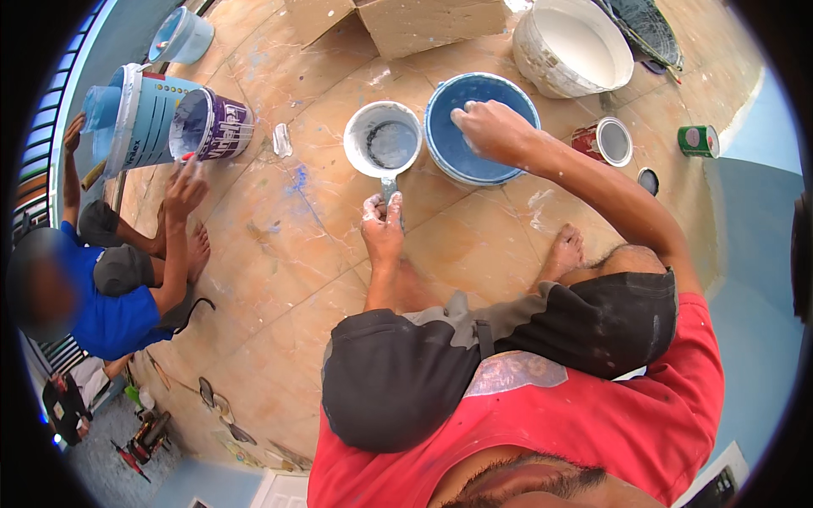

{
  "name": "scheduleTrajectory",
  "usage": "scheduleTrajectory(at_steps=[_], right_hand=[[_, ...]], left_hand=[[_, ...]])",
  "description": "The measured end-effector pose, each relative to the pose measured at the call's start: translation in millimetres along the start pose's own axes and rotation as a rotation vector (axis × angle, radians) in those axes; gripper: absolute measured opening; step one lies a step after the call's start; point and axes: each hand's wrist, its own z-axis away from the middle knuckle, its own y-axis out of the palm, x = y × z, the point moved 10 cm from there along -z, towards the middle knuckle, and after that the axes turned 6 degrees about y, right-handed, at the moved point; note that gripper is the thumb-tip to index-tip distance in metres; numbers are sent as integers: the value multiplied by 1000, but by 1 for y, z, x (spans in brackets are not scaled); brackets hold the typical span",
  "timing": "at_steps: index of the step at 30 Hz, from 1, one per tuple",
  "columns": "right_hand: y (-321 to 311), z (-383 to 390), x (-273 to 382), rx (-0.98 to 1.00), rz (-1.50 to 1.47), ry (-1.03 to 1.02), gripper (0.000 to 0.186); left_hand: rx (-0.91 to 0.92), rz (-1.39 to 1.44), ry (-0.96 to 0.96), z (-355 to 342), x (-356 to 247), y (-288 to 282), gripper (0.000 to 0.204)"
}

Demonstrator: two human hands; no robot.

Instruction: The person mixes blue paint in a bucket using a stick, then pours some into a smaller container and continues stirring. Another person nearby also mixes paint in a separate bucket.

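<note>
My left hand (pixel 384 224) is closed round the short handle of a white dipper (pixel 349 140), which I keep level just above or on the tiles; I cannot tell which. Some bluish-grey liquid lies in its bowl. To its right stands a round bucket (pixel 434 146) of blue paint, its rim smeared. Over the paint, my right hand (pixel 495 131) is curled into a fist with the knuckles up. Whatever it grips, if anything, is hidden under the fingers. Both hands carry whitish paint marks.
A tub (pixel 529 55) of white paint stands at the far right, near a red-labelled can (pixel 593 141) and a green can (pixel 698 141). Cardboard (pixel 432 25) lies ahead. On the left, a person in blue (pixel 110 317) squats beside a purple bucket (pixel 229 127) and a large pail (pixel 152 118).
</note>
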Motion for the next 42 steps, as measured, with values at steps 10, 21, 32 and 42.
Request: scheduleTrajectory(at_steps=[10,21,32,42], right_hand=[[0,23,15,377,75,-105,16],[-36,9,36,108,248,-236,23],[-5,8,-16,109,382,-70,17],[0,24,-3,255,65,21,11]], left_hand=[[-1,-58,-38,-2,9,1,56],[-14,-70,1,-2,12,-1,54],[-16,-25,11,0,4,-2,42],[5,-28,-29,1,6,-1,42]])
